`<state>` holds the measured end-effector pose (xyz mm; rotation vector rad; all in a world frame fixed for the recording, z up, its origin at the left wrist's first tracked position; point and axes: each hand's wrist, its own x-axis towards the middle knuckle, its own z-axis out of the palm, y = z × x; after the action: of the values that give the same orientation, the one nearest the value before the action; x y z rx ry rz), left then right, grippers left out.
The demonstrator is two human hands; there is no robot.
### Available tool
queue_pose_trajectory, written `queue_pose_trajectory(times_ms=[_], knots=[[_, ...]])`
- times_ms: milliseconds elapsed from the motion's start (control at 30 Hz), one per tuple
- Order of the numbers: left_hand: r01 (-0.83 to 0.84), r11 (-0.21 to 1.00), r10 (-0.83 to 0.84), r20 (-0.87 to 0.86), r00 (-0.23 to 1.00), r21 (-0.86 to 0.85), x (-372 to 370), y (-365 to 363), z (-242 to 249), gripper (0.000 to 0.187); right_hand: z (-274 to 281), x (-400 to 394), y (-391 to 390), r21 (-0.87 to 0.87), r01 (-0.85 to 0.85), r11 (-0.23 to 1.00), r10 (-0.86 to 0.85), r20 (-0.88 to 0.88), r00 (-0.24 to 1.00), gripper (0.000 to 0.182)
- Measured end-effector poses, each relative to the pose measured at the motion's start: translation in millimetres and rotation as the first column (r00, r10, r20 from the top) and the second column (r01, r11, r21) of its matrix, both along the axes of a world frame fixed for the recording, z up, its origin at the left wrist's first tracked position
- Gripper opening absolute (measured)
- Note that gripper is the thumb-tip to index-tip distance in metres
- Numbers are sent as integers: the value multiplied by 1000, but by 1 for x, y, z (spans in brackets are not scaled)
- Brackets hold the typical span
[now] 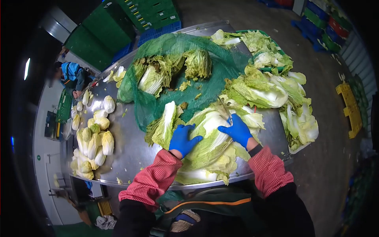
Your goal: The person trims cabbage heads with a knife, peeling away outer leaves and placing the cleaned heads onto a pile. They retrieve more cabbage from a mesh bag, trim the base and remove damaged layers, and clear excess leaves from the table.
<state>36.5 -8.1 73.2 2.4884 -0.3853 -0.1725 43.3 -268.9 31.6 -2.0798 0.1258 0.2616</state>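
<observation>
A large napa cabbage [207, 128] with loose outer leaves lies in front of me near the table edge. My left hand [183, 140], in a blue glove, holds its left side, thumb spread over the leaves. At the cabbage's upper right is my right hand [237, 130], also gloved, with its thumb out to the left. A thin, dark knife blade [223, 106] projects from its fingers; the handle is hidden. Detached leaves [197, 175] lie below the cabbage, and a pale leaf [169, 118] stands beside my left hand.
A green mesh sack [152, 112] with browned cabbages [197, 65] lies across the table [134, 146]. Small trimmed heads [94, 144] are piled left. Leaves overflow a green crate [276, 37] and a white bin [302, 148] at right. A co-worker [73, 75] stands far left.
</observation>
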Motion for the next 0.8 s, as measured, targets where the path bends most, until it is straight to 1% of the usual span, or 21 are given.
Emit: queue_pose_trajectory(times_ms=[67,100,167,200,233,333,367,467,500,567,600,633,667,700,733,767,800], knots=[[-6,996,-7,139,990,91,4,2,-1,63,3,-18,-1,171,35,985,-28,-44,999,67],[15,997,-27,174,984,70,7,-1,0,65,2,-26,-2,195,58,979,-35,-118,992,60],[57,998,-62,239,969,27,14,-12,3,70,-21,-46,-4,219,92,971,-80,-62,995,56],[79,997,-78,270,960,7,17,-19,5,72,-18,-50,-4,232,109,967,-103,-37,994,54],[158,985,-170,228,959,69,18,-30,18,72,-15,-56,-6,248,98,964,-82,-74,994,50],[243,970,-238,154,959,-11,23,-42,-4,69,-7,-63,-2,260,165,951,-170,-3,985,49],[238,971,-239,159,958,28,23,-44,-9,66,-4,-61,-1,234,182,955,-187,1,982,48],[194,981,-195,108,975,20,17,-47,-4,66,12,-55,2,192,201,961,-182,-111,977,47],[181,983,-178,68,982,-39,18,-43,-6,66,20,-59,7,237,216,947,-205,-69,976,38],[142,978,-146,-16,989,-152,24,-27,-14,66,21,-66,15,438,155,885,-135,-77,988,31],[94,977,-106,-57,993,-190,28,-21,-17,65,22,-67,19,531,122,838,-98,-73,993,28],[40,973,-65,-103,993,-227,31,-15,-19,65,49,-72,30,564,58,824,-1,-100,995,21],[-13,965,-27,-149,988,-261,33,-9,-24,64,57,-77,38,671,-2,741,82,-88,993,21],[54,974,-42,57,997,-220,37,-2,-32,61,77,-78,39,711,5,703,110,-116,987,20],[83,976,-57,133,989,-202,36,-4,-21,61,98,-76,38,749,13,663,140,-141,980,18],[108,978,-71,201,977,-180,28,-8,-3,60,109,-70,32,820,45,571,2,-56,998,17],[132,979,-88,263,961,-157,21,-11,6,60,118,-60,16,849,110,517,-130,-48,990,17]])
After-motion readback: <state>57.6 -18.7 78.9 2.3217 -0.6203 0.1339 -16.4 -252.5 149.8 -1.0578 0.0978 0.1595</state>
